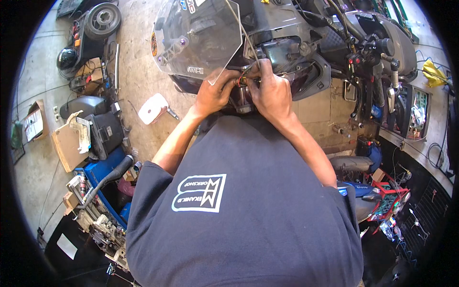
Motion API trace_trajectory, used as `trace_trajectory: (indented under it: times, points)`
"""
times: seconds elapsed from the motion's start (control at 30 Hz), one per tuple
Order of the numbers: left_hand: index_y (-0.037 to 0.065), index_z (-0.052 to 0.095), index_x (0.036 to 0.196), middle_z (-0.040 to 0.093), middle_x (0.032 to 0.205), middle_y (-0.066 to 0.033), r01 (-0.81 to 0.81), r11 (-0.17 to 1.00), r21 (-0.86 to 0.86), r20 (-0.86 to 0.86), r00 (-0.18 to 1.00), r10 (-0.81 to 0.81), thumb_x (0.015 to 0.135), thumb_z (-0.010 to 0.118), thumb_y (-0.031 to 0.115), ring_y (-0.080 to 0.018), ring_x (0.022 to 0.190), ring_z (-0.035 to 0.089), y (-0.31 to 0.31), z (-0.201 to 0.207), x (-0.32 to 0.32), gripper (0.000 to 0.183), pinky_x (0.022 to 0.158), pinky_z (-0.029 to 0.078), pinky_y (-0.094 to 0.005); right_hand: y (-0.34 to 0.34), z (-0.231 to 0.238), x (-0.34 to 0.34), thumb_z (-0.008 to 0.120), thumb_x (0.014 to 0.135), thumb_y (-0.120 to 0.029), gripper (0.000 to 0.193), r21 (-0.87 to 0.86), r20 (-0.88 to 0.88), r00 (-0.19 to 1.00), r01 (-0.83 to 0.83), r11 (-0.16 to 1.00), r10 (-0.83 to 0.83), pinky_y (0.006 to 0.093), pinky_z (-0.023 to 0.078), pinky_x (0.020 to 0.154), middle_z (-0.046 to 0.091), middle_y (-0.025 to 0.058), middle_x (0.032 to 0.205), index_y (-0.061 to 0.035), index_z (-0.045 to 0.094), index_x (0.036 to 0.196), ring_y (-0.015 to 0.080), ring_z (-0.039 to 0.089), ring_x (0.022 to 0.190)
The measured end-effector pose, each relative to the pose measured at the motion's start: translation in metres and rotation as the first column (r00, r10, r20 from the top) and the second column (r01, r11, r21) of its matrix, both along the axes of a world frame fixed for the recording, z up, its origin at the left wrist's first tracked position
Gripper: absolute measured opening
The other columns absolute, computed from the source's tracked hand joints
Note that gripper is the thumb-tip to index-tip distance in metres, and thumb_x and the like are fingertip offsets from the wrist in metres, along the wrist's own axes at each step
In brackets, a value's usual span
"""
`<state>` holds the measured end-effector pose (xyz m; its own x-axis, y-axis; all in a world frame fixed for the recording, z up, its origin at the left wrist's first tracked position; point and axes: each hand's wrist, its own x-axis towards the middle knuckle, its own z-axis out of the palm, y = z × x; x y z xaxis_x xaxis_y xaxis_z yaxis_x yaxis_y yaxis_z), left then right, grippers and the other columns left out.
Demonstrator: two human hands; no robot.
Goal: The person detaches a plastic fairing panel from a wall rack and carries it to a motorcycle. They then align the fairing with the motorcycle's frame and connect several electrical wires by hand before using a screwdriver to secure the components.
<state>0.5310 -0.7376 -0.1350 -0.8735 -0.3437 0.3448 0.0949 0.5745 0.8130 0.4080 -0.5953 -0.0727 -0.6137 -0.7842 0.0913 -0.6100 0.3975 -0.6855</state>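
Two bare hands work at the front of a dark motorcycle point(306, 43) parked on a worn concrete floor point(138, 71). Front fairing open; headlamp housing point(287, 55) exposed behind the hands. Clear windscreen point(201, 36) tilted up and to the left, its lower corner just above the left hand. Handlebar with black grip point(385, 48) and control cluster to the right of the work area.

Person's dark shirt point(248, 215) fills the lower centre. Blue toolbox area point(103, 174) with mixed parts at lower left; red crate point(394, 193) at lower right. Black helmet point(67, 58) and a loose wheel point(103, 19) at upper left. White mirror-shaped cover point(153, 109) lies on the floor, left of the forearm.

Left hand point(215, 93) and right hand point(270, 91) are close together, fingertips nearly touching, both pinched on a small bundle of coloured wires point(245, 79) at the lower edge of the headlamp housing. Red and orange strands show between the fingers; the exact grip on each strand cannot be told
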Motion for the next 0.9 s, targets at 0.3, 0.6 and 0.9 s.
trace_trajectory:
  times: [0.3, 0.6, 0.9]
  points:
    - [0.000, 0.065, 0.104, 0.064, 0.092, -0.0148, -0.043, 0.999, -0.033, 0.064, 0.997, 0.045, 0.089, 0.064, -0.002, -0.0321, 0.085, 0.062, 0.009, 0.010, -0.004, 0.015, 0.076, 0.049, -0.0390, 0.002, 0.005, -0.005, 0.070, 0.083, -0.002, 0.036, 0.002, 0.013, 0.997, -0.074, 0.997, 0.074, 0.0510, 0.053, 0.064, 0.070, 0.0196, 0.085, -0.0028, 0.046, 0.110, 0.0441, 0.068, 0.077]
    - [0.002, 0.064, 0.107, 0.064, 0.095, -0.0140, 0.049, 0.997, -0.056, 0.132, 0.990, -0.041, 0.090, 0.064, 0.001, -0.0324, 0.089, 0.063, -0.003, 0.011, -0.003, 0.016, 0.078, 0.050, -0.0403, 0.002, 0.000, -0.005, 0.069, 0.084, 0.000, 0.036, -0.013, -0.005, 0.996, -0.085, 0.996, 0.085, 0.0513, 0.053, 0.064, 0.070, 0.0206, 0.086, -0.0023, 0.046, 0.110, 0.0444, 0.068, 0.079]
    - [0.001, 0.063, 0.108, 0.065, 0.095, -0.0137, 0.059, 0.996, -0.072, 0.106, 0.993, -0.051, 0.091, 0.064, 0.002, -0.0324, 0.091, 0.062, -0.002, 0.008, -0.002, 0.018, 0.079, 0.050, -0.0401, 0.000, 0.000, -0.004, 0.071, 0.084, 0.000, 0.036, 0.004, 0.013, 0.998, -0.058, 0.998, 0.058, 0.0497, 0.053, 0.064, 0.071, 0.0183, 0.084, -0.0024, 0.046, 0.110, 0.0430, 0.069, 0.077]
